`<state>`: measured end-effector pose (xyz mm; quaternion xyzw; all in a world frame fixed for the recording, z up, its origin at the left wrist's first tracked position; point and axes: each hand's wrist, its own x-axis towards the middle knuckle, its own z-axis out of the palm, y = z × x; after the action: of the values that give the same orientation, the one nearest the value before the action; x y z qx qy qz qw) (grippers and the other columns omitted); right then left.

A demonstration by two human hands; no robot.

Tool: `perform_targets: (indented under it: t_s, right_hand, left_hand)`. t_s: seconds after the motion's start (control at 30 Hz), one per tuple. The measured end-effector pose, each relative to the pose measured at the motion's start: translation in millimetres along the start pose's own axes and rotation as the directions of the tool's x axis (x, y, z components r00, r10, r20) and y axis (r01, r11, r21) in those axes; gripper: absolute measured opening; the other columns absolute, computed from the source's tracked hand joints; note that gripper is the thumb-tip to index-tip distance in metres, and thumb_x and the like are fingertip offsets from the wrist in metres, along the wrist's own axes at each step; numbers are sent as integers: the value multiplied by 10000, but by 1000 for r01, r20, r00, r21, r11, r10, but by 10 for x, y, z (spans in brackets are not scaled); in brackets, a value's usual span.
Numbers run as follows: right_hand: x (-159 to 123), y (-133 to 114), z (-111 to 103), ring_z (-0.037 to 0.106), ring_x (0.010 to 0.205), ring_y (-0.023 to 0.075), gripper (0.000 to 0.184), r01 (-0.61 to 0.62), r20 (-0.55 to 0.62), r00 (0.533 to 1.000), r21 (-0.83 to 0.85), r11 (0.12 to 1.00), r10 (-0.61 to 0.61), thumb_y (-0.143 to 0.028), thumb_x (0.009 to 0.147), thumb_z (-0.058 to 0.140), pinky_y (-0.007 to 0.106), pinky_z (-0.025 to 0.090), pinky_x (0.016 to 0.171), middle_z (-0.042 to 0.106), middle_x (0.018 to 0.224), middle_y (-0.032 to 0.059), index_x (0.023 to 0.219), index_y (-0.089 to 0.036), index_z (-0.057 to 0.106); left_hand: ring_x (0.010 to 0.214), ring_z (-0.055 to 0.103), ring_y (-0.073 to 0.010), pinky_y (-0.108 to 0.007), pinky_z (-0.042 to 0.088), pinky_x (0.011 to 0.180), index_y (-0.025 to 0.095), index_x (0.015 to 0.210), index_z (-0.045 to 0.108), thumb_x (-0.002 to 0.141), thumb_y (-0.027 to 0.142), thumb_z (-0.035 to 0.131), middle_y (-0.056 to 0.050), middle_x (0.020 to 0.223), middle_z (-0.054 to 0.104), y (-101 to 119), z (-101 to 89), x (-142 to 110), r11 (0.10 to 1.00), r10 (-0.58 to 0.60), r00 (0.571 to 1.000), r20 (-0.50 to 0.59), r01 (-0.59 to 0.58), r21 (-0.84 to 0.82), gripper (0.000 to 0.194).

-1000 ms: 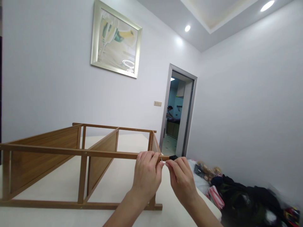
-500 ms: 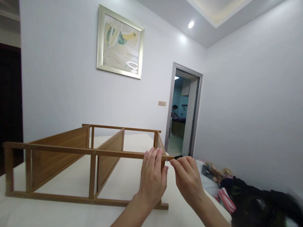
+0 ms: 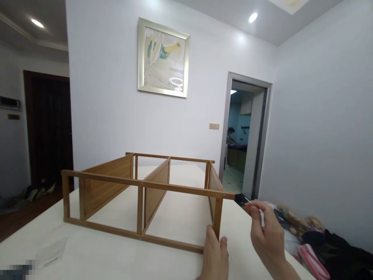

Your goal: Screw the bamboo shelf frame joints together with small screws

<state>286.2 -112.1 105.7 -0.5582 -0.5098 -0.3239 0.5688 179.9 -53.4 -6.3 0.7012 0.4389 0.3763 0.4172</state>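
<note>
A brown wooden shelf frame point(image 3: 151, 186) lies on its side on a white table point(image 3: 116, 256). My left hand point(image 3: 215, 254) rests at the foot of the frame's near right post, fingers together against the wood. My right hand point(image 3: 266, 233) is raised to the right of the frame, clear of it, and pinches a thin silver metal tool point(image 3: 248, 200) between thumb and fingertips.
A framed picture point(image 3: 163, 57) hangs on the far wall. An open doorway point(image 3: 244, 136) shows a person in another room. Dark bags and colourful clutter point(image 3: 323, 245) lie on the floor at the right. A dark door point(image 3: 48, 128) stands at the left.
My left hand came down from the frame's top rail to the base of the right post. My right hand drew away from the rail end with the small tool. The view swung left.
</note>
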Motion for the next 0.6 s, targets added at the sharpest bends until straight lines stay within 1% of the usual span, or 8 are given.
perform_targets:
  t_s: [0.03, 0.1, 0.2, 0.3, 0.4, 0.5, 0.6]
  right_hand:
    - [-33, 47, 7, 620, 722, 208, 246, -89, 3, 996, 0, 996, 89, -408, 980, 430, 317, 442, 624, 661, 804, 56, 915, -216, 569]
    - [-86, 135, 24, 623, 714, 211, 320, -246, 1, 969, 26, 969, 246, -494, 967, 419, 326, 459, 653, 658, 769, 49, 935, -210, 563]
    - [-137, 250, 59, 615, 702, 211, 413, -398, 29, 917, 115, 910, 397, -584, 933, 429, 355, 479, 711, 637, 728, 32, 1007, -198, 556]
    - [-178, 356, 106, 604, 673, 205, 450, -483, 95, 876, 197, 853, 474, -630, 890, 468, 367, 481, 704, 650, 742, 43, 966, -195, 560]
    - [-227, 468, 160, 588, 640, 193, 446, -549, 120, 835, 254, 796, 537, -639, 847, 497, 365, 481, 675, 651, 754, 44, 915, -200, 535]
    - [-287, 576, 212, 556, 614, 177, 424, -602, 138, 797, 265, 753, 588, -622, 814, 512, 335, 464, 628, 604, 699, 2, 919, -212, 508]
    - [-345, 658, 246, 530, 606, 173, 397, -631, 166, 775, 245, 736, 610, -591, 804, 495, 317, 435, 591, 554, 670, -24, 939, -217, 502]
  left_hand:
    - [1433, 376, -286, -383, 283, 1182, -26, 1430, 341, 930, 271, 408, -282, 1524, 375, 15, 24, -1, 999, -28, 1000, 1, 28, -23, 585]
    - [1433, 378, -280, -372, 268, 1192, -13, 1437, 346, 923, 276, 422, -270, 1526, 381, 47, 34, 7, 996, -66, 998, -4, 66, -58, 594]
    - [1419, 404, -272, -353, 266, 1196, 16, 1437, 367, 910, 283, 447, -250, 1519, 406, 79, -15, 31, 993, -86, 996, 3, 86, -86, 596]
    - [1413, 415, -274, -344, 291, 1188, 57, 1442, 379, 889, 326, 498, -228, 1515, 425, 85, -77, 25, 992, -72, 997, 19, 73, -103, 627]
    - [1419, 404, -277, -346, 290, 1188, 82, 1453, 375, 866, 367, 525, -211, 1514, 433, 83, -130, -45, 993, -60, 997, 42, 64, -102, 669]
    - [1438, 369, -285, -339, 251, 1202, 40, 1461, 353, 850, 393, 518, -227, 1523, 412, 74, -211, -169, 995, -43, 992, 116, 53, -86, 725]
    - [1431, 374, -307, -343, 249, 1198, 13, 1449, 360, 832, 425, 516, -243, 1508, 423, 23, -355, -299, 997, -20, 979, 205, 36, -73, 758]
